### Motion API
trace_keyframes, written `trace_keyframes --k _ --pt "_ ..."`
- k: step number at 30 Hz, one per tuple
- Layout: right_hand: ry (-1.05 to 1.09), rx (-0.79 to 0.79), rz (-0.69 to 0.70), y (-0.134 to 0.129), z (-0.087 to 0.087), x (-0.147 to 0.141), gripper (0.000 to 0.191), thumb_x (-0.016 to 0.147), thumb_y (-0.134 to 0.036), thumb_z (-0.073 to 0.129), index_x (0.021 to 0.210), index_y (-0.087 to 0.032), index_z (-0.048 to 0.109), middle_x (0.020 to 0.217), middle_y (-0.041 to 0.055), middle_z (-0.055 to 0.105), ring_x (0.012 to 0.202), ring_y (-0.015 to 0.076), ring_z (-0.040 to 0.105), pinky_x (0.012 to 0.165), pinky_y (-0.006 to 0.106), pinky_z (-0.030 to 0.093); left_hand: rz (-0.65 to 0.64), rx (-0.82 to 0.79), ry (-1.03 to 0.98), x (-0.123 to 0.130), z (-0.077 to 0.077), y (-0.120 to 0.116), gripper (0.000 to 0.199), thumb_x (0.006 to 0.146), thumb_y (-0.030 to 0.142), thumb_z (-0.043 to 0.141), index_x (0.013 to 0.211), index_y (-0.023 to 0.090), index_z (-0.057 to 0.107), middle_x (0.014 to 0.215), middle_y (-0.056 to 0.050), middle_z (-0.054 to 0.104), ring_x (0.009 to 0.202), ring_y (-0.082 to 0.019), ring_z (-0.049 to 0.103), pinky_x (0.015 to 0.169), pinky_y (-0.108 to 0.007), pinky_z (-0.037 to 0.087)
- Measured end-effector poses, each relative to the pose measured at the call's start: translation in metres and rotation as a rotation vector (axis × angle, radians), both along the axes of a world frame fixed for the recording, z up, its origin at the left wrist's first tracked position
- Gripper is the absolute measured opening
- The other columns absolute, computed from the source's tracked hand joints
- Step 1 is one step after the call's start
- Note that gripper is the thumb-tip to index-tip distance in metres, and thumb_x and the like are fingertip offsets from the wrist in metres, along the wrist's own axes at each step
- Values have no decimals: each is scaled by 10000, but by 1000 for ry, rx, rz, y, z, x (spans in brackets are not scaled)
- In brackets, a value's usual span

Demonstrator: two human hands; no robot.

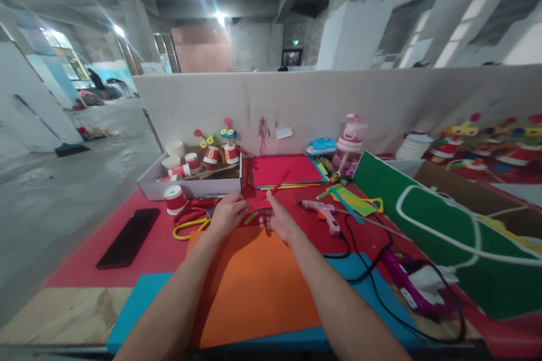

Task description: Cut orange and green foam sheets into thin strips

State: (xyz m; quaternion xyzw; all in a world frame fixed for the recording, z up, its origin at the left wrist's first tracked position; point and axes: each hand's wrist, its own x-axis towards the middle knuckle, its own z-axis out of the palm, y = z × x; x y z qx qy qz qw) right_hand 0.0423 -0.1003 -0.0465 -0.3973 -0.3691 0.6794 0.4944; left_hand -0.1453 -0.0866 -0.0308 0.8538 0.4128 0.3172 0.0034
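My left hand (228,214) is closed in a pinch above the far edge of an orange sheet (258,287). A narrow red paper strip (281,181) slants up past my right thumb; its near end appears to run into the left fingertips, though red on red makes this hard to see. My right hand (277,220) is beside it, palm turned inward, thumb raised and apart from half-bent fingers. A small green strip (250,218) shows between the hands. Yellow-handled scissors (190,229) and red-handled pliers (190,211) lie left of my left hand. A pink glue gun (322,214) lies right of my right hand.
A white box (148,185) holds paper cups and cup figures; a phone (128,238) lies in front. Red sheets (288,170) are stacked behind my hands. Black cords trail to a purple power strip (417,285). A green board (415,225) leans at right. A partition (254,101) backs the table.
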Motion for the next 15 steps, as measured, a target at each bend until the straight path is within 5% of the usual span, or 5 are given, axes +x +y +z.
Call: trace_keyframes --k 4,8,11,15 --pt "1 42 -79 2 -2 3 370 599 -358 882 769 -182 604 588 -49 617 457 73 535 454 183 491 -36 13 -235 6 -2 1 241 942 258 504 1038 214 721 1009 -85 663 959 -189 610 871 -310 485" --pt "13 98 -134 6 -6 0 409 558 -367 889 816 -195 622 644 -49 651 509 87 603 539 214 553 7 -377 -684 13 -8 2 363 959 456 449 989 175 677 806 -45 685 705 -150 631 663 -260 504" --pt "-66 171 -100 6 -8 -5 407 584 -430 862 839 -192 652 654 -28 675 516 96 613 538 222 556 -84 -660 -862 18 -9 1 402 814 556 645 909 166 631 623 24 620 498 -99 530 494 -209 415" --pt "-207 238 -79 4 -10 -7 396 608 -470 833 806 -186 640 575 -39 638 466 87 571 474 198 509 -45 -690 -964 20 -8 0 426 642 516 793 761 162 588 524 53 577 434 -65 473 446 -178 357"
